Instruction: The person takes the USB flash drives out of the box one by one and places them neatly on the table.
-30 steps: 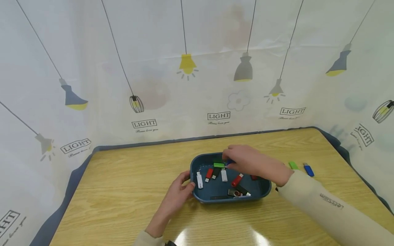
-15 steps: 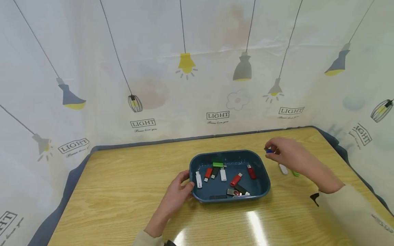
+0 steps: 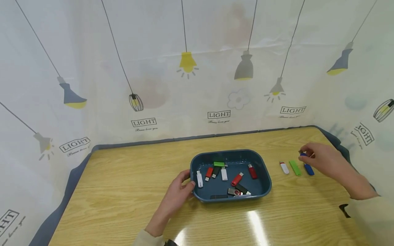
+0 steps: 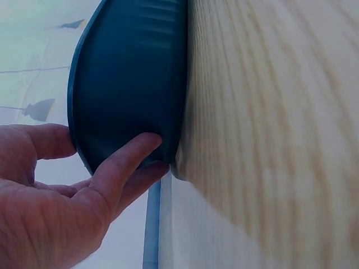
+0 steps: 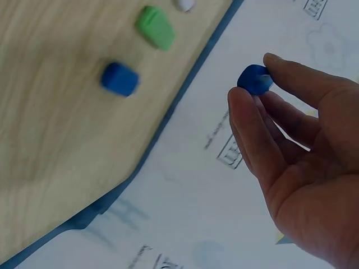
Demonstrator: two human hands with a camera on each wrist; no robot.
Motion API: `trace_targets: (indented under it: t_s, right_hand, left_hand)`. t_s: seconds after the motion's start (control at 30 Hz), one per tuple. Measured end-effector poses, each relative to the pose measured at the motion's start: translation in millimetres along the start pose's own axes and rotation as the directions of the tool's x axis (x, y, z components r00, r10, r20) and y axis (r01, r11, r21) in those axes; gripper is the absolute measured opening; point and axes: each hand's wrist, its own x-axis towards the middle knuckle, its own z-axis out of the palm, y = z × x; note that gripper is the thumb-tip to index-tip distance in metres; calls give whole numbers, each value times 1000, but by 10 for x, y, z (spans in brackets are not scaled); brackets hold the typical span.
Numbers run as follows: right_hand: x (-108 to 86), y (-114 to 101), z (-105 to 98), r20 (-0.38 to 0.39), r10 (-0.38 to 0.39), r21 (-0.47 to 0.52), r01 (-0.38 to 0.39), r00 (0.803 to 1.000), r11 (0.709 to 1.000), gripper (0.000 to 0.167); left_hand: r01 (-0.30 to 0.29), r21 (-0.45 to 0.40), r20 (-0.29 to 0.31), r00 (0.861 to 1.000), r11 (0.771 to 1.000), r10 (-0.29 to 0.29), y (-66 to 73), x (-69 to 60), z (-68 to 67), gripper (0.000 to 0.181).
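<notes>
Blue tub (image 3: 243, 156), left end: left hand (image 3: 176, 191) grips it there, a digit at the rim, fingers against the outer wall. Sound steadying hold, I judge; light pressure should do, as more might shift or tip it.

Inside, USB sticks, left to right. White stick (image 3: 200, 179) near the left wall. Red stick (image 3: 209, 173), then black stick (image 3: 216, 172); green stick (image 3: 219, 164) across the black one's upper end, resting on it or merely touching, cannot tell. Flat black piece (image 3: 219, 196) along the near wall, too little showing to identify. Second white stick (image 3: 224, 174). Silver stick (image 3: 233, 192), low; bright red stick (image 3: 237, 179) above it, second black stick (image 3: 242, 189) just beside. Dark red stick (image 3: 252, 172) toward the right wall.

On the table (image 3: 138, 181), right of the tub: red-ended white stick (image 3: 285, 168), lime stick (image 3: 294, 168), blue stick (image 3: 309, 170), side by side, apart.

Far right: right hand (image 3: 326, 160) pinches the held stick (image 5: 255, 80), also blue, in thumb and fingertips, near the loose blue one. Whether it meets the table, cannot tell. If lowering: keep fingers off the metal end, leave a gap so neighbours aren't nudged, release only once flat.
</notes>
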Motion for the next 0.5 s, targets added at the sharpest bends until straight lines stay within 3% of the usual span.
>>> trace_targets:
  t_s: [0.5]
  right_hand:
    - [-80,529,68,64,112,-29,-110,992,993,37]
  left_hand:
    - [-3,33,-15,1000,999,3,-3,1,-11,51]
